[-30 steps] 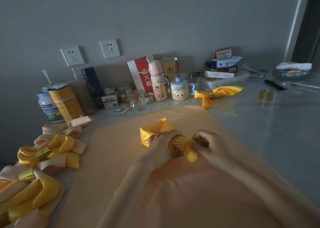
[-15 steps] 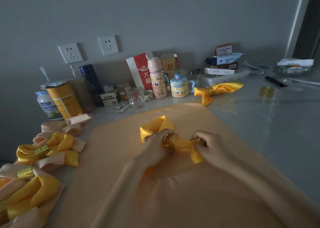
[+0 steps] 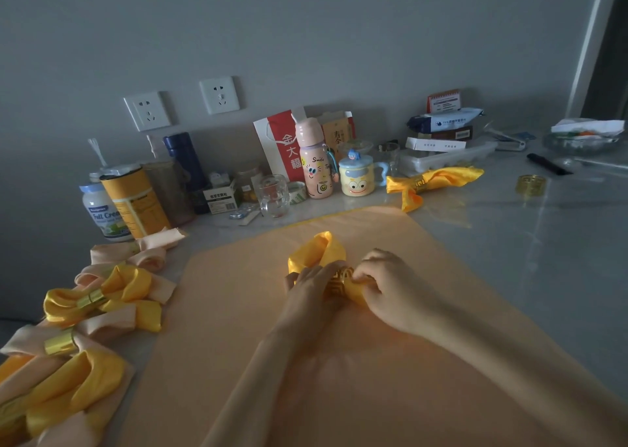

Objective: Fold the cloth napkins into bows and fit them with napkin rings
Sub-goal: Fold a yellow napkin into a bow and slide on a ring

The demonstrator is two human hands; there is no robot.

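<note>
A folded yellow satin napkin (image 3: 317, 251) lies on a spread peach cloth (image 3: 339, 361) in the middle of the table. A gold napkin ring (image 3: 343, 278) sits around its middle. My left hand (image 3: 311, 281) grips the napkin at the ring's left side. My right hand (image 3: 387, 283) pinches the yellow fabric coming out of the ring's right side. One loop of the napkin stands up behind my left hand; the other end is hidden under my right hand.
Finished bows with gold rings (image 3: 91, 298) lie stacked at the left edge. Another ringed yellow napkin (image 3: 435, 181) and a loose gold ring (image 3: 530, 184) lie at the back right. Bottles, a glass (image 3: 273, 196), a mug (image 3: 356, 178) and boxes line the wall.
My right hand has moved left, up to the ring, and now covers the right end of the napkin. My left hand stays at the ring.
</note>
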